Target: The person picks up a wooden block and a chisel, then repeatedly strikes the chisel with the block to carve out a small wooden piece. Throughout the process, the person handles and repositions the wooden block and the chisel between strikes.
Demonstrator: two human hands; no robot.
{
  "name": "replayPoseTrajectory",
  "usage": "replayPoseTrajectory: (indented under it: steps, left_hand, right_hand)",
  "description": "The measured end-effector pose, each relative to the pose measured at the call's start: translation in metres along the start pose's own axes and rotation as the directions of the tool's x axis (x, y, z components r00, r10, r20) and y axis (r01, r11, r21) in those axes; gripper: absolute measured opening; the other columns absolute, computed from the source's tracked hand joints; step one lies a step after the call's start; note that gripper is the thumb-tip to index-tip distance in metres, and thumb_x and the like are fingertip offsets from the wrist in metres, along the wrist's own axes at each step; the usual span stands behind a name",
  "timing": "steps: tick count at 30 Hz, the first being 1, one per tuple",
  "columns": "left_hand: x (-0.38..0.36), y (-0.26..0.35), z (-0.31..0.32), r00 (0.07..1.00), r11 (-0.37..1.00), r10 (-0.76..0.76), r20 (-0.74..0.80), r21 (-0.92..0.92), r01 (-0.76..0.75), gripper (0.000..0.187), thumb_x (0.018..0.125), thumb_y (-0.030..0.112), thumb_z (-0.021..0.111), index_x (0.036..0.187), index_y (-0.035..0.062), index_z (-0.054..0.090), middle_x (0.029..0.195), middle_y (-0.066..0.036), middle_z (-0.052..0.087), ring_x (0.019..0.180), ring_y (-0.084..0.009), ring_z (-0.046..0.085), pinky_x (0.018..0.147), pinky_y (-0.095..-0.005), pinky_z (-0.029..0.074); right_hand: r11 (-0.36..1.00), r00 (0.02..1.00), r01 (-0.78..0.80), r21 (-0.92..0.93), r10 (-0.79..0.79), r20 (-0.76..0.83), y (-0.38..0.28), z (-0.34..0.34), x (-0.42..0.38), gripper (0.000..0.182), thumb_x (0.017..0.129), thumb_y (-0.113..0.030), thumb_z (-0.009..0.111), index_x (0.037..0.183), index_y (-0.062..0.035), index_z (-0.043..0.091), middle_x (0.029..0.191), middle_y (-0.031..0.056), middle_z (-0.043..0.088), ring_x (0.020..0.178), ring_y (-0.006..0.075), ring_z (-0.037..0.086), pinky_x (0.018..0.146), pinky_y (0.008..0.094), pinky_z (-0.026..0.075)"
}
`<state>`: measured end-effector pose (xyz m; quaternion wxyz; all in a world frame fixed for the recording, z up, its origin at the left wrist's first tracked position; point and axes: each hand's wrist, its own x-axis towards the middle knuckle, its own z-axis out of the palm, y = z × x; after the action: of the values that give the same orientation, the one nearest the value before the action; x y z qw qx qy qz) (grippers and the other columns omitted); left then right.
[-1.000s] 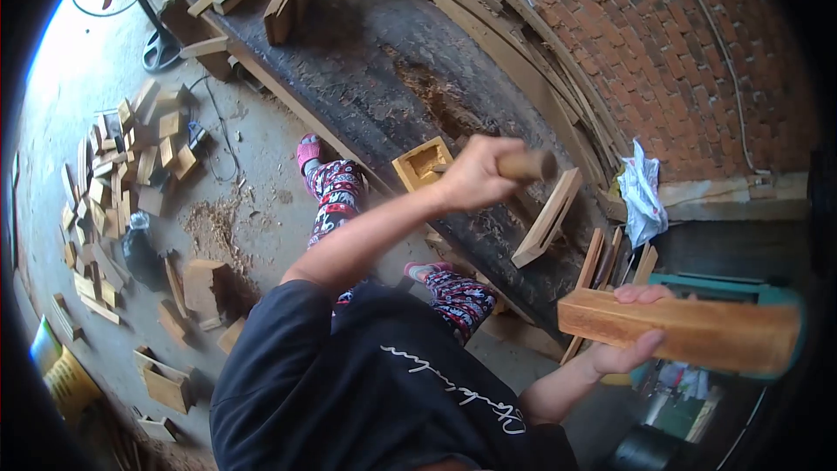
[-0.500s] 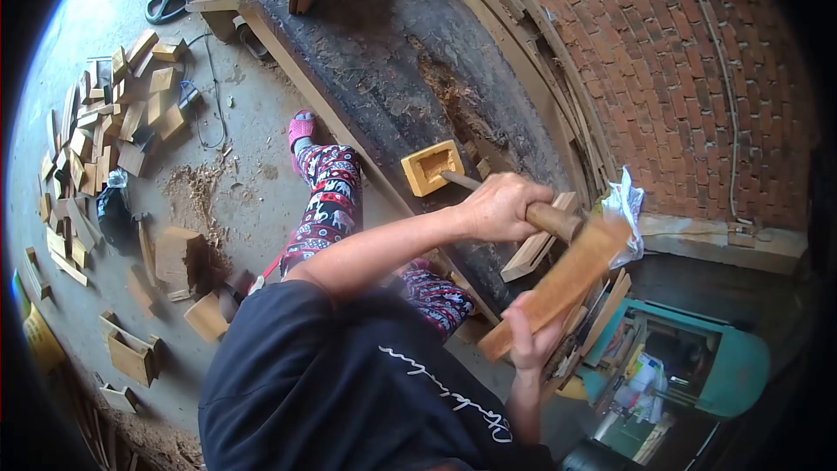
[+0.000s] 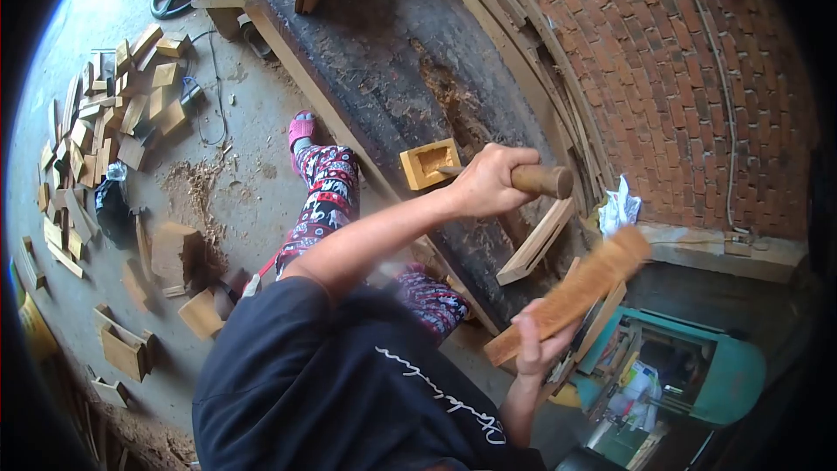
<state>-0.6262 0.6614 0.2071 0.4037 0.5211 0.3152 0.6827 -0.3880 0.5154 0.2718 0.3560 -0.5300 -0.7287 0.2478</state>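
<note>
My left hand (image 3: pixel 497 179) is closed around the chisel's wooden handle (image 3: pixel 542 180). The chisel's metal tip reaches into the hollow of a small yellowish wood block (image 3: pixel 427 164), which lies on the dark workbench (image 3: pixel 384 26). To the lower right, my right hand (image 3: pixel 542 342) grips the near end of a long, flat wooden bat (image 3: pixel 575 295). The bat's far end is blurred and stands apart from the handle's butt. Wood shavings (image 3: pixel 449 92) lie on the bench beyond the block.
An angled wooden piece (image 3: pixel 536 242) lies right of the chisel. Long boards (image 3: pixel 523 44) run along the brick wall (image 3: pixel 654 96). A green machine (image 3: pixel 731 379) stands at lower right. Many cut wood pieces (image 3: pixel 109 122) cover the floor at left.
The bat has swung away from the chisel handle, down and to the right, leaving a gap. My left hand has shifted slightly up and left, still around the chisel.
</note>
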Motion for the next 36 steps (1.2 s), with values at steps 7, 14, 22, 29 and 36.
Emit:
replayPoseTrajectory:
  steps: [7,14,22,29,36]
  left_hand:
    - [-0.022,0.017,0.047,0.987,0.998,0.036,-0.156,-0.054,-0.045,0.023,0.077,0.012,0.073,0.075,0.0019,0.053,0.064,-0.013,0.054,0.056,-0.0183,0.055,0.054,-0.0326,0.043]
    - [-0.048,0.031,0.065,0.991,0.985,0.137,0.001,0.105,-0.136,0.032,0.084,0.022,0.073,0.069,0.0047,0.051,0.059,-0.013,0.054,0.057,-0.0345,0.059,0.049,-0.0402,0.042]
    - [-0.054,0.012,0.071,0.996,0.989,0.084,0.000,0.124,-0.084,0.024,0.080,0.018,0.073,0.074,0.0053,0.053,0.063,-0.013,0.057,0.063,-0.0353,0.062,0.053,-0.0415,0.046]
    - [-0.048,0.006,0.076,0.998,0.982,0.040,0.037,0.181,-0.046,0.020,0.073,0.013,0.071,0.078,0.0060,0.053,0.068,-0.014,0.059,0.071,-0.0365,0.063,0.059,-0.0443,0.048]
    - [-0.031,0.004,0.073,0.998,0.985,-0.063,0.002,0.159,0.061,0.023,0.075,0.015,0.073,0.081,0.0041,0.053,0.070,-0.017,0.059,0.072,-0.0394,0.063,0.060,-0.0441,0.048]
  right_hand:
    - [0.977,0.992,0.062,0.202,-0.039,-0.117,-0.019,0.013,0.006,0.074,0.085,-0.022,0.059,0.144,0.0023,0.022,0.086,0.0158,0.054,0.064,0.0192,0.055,0.059,0.0304,0.051]
    - [0.969,0.981,0.018,0.245,0.030,-0.190,-0.011,0.007,-0.013,0.083,0.084,-0.017,0.058,0.148,0.0031,0.010,0.082,0.0157,0.054,0.062,0.0202,0.055,0.060,0.0306,0.050]
    - [0.969,0.982,-0.001,0.248,0.048,-0.182,-0.019,-0.003,-0.012,0.081,0.086,-0.021,0.057,0.148,0.0035,0.011,0.082,0.0164,0.053,0.063,0.0202,0.055,0.062,0.0313,0.050]
    - [0.939,0.900,0.260,0.224,-0.153,-0.408,-0.057,-0.023,0.013,0.079,0.088,-0.040,0.053,0.143,0.0047,0.018,0.087,0.0157,0.053,0.070,0.0217,0.057,0.071,0.0332,0.049]
    - [0.989,0.990,-0.133,-0.064,0.136,0.039,-0.002,-0.041,-0.015,0.067,0.084,-0.015,0.061,0.141,0.0004,0.029,0.085,0.0135,0.056,0.066,0.0189,0.058,0.062,0.0303,0.050]
